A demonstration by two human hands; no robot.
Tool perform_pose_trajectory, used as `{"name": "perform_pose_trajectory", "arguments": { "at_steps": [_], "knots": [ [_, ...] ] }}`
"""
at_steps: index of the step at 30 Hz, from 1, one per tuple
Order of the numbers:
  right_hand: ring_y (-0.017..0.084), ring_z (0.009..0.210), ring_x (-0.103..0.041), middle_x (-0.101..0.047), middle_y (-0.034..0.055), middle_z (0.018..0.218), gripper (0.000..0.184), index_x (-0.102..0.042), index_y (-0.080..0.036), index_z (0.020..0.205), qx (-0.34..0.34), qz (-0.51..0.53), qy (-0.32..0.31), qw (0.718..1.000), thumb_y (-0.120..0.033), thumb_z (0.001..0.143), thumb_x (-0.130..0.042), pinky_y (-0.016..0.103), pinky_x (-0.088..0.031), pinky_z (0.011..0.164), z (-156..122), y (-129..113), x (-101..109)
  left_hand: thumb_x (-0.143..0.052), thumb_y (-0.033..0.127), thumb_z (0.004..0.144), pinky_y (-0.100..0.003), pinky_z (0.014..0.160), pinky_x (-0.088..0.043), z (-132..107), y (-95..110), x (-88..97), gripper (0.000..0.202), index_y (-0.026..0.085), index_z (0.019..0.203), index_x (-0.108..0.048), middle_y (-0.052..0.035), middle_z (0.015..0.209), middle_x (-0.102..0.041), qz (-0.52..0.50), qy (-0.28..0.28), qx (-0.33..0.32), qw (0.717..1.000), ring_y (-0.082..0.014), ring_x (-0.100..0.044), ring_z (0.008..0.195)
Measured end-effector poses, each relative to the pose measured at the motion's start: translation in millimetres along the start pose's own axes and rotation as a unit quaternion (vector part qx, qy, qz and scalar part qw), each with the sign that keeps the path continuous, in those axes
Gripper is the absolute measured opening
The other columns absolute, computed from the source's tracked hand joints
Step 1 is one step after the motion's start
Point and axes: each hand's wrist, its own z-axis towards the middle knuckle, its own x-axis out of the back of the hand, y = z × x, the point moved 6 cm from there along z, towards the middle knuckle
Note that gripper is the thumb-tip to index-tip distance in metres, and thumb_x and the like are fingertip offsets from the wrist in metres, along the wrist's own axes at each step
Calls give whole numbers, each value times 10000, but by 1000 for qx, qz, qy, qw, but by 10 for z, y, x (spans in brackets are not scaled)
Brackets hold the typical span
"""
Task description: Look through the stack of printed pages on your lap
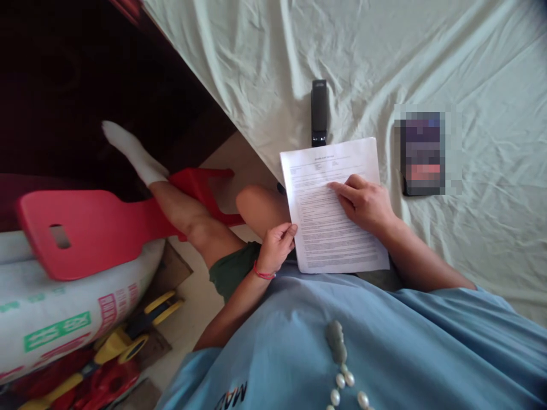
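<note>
White paper [333,205] on sheet [427,57] | left hand [277,246] pinches its edge | right hand [363,202] flat on top, holding nothing | stapler [319,112] just beyond

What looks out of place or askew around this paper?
Nothing is spilled or damaged. The paper sits slightly tilted and hangs over the bed's edge, pinched at its left edge by the left hand, with the right hand resting on top. The bed sheet under it is wrinkled.
</note>
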Motion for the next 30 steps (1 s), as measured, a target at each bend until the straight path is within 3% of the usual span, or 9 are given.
{"name": "perform_pose_trajectory", "arguments": {
  "at_steps": [9, 12, 17, 21, 26, 30],
  "knots": [
    [221, 891, -672, -753, 94, 1139, 477, -747, -299, 1426, 1, 8, -12, 1000, -314, 1085, -414, 339, -396, 691, -2, -34, 21, -677, 873, 834, -231, 446, -303, 49, -23, 31, 732, 189, 636, -509, 24, 535, -441, 73, -8, -29, 997, -84, -382, 485],
    [226, 937, -695, -758, 105, 1161, 471, -771, -252, 1363, -5, 30, 31, 999, -309, 1094, -388, 344, -439, 731, -35, -19, 118, -671, 853, 859, -232, 436, -279, 55, -24, 55, 715, 185, 644, -537, 25, 523, -438, 62, -6, -31, 998, -82, -368, 470],
    [233, 867, -663, -729, 130, 1189, 390, -742, -217, 1284, -115, 4, 127, 985, -359, 1083, -439, 370, -454, 724, -100, 199, 330, -705, 827, 854, -231, 410, -260, -14, -10, 138, 704, 189, 624, -516, 32, 507, -405, 43, 18, -32, 998, -78, -350, 454],
    [255, 843, -634, -710, 161, 1208, 370, -690, -192, 1292, -162, -38, 120, 979, -405, 1025, -548, 370, -413, 671, -93, 330, 354, -764, 854, 771, -222, 386, -233, -88, -38, 170, 734, 192, 616, -488, 45, 518, -380, -5, 37, -10, 999, -66, -340, 433],
    [248, 778, -621, -740, 123, 981, 271, -720, -211, 989, -169, -41, 53, 983, -431, 1028, -567, 361, -373, 670, -74, 317, 285, -792, 848, 744, -224, 393, -231, -134, -133, 138, 718, 178, 651, -550, 36, 562, -447, -37, 29, 18, 999, -56, -358, 423],
    [239, 753, -625, -745, 101, 925, 286, -715, -224, 925, -163, -19, 55, 985, -443, 1029, -563, 358, -368, 667, -68, 296, 296, -773, 840, 769, -235, 446, -247, -126, -149, 161, 704, 173, 660, -574, 32, 585, -444, -7, 29, 5, 1000, -67, -352, 481]
  ]
}}
